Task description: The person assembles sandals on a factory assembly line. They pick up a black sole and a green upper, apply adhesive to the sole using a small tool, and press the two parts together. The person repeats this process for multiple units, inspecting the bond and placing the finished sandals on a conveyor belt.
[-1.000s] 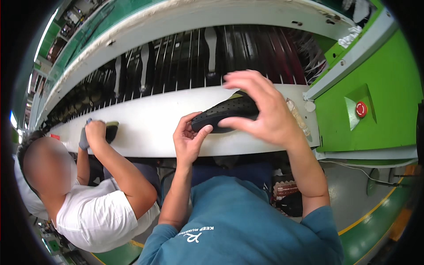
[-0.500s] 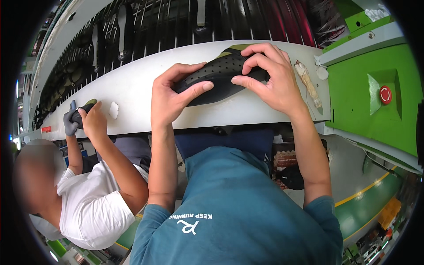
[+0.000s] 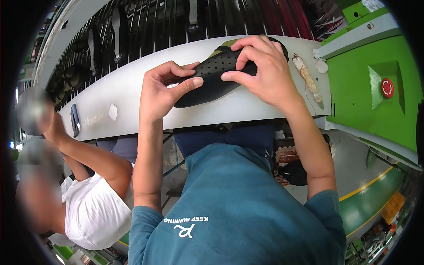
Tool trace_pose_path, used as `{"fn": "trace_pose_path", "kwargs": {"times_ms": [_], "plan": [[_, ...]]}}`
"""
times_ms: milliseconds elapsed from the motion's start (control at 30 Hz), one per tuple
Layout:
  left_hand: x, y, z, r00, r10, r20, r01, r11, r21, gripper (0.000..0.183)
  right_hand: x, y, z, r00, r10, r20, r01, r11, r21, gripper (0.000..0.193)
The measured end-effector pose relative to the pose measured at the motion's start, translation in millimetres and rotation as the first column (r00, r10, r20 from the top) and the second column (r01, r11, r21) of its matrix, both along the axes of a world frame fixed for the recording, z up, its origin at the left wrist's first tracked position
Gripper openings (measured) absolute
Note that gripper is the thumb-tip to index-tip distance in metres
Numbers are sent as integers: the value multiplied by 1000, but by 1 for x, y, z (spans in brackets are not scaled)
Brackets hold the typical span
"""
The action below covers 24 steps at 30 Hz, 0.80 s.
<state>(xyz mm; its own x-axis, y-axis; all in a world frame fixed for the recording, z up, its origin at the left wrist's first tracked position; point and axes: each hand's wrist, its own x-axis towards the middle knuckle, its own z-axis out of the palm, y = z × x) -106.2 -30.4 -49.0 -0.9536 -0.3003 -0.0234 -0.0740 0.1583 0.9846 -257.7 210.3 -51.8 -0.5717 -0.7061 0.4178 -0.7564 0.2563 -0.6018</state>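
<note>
Over the white worktable, my two hands hold a black shoe (image 3: 215,66) with a perforated side, olive-green patches and a smooth dark underside. My left hand (image 3: 164,88) grips one end, its thumb on the lower edge and its fingers curled over the top. Farther along, my right hand (image 3: 268,73) has bent fingertips on the upper side and the thumb pressed near the bottom edge. The fingers hide part of the shoe, which is tilted on its side.
Right of the shoe lies a tool with a wrapped handle (image 3: 306,77). A white scrap (image 3: 113,111) and a dark tool (image 3: 75,119) are at left. Metal bars carrying shoes (image 3: 193,13) run behind. A green machine (image 3: 371,57) has a red button (image 3: 387,88). A co-worker (image 3: 95,201) sits left.
The shoe and my hands have shifted slightly left, with my grip kept. The co-worker's hands have left the table and risen toward the head; a dark tool now shows there.
</note>
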Motion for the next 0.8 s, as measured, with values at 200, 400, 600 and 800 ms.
{"fn": "trace_pose_path", "kwargs": {"times_ms": [200,400,600,800], "plan": [[-23,7,9,996,-37,79,59,953,-296,37,-20,20,6,997,72,5,-72,997,29,23],[-54,36,12,976,-150,157,214,791,-574,65,-30,32,2,999,7,37,-10,996,88,32],[-43,54,15,994,-106,25,89,654,-751,62,-31,37,-12,982,-153,111,150,988,31,71],[-34,67,10,973,-150,-176,-68,542,-838,55,-38,52,-21,980,-183,-73,187,980,63,108]]}}
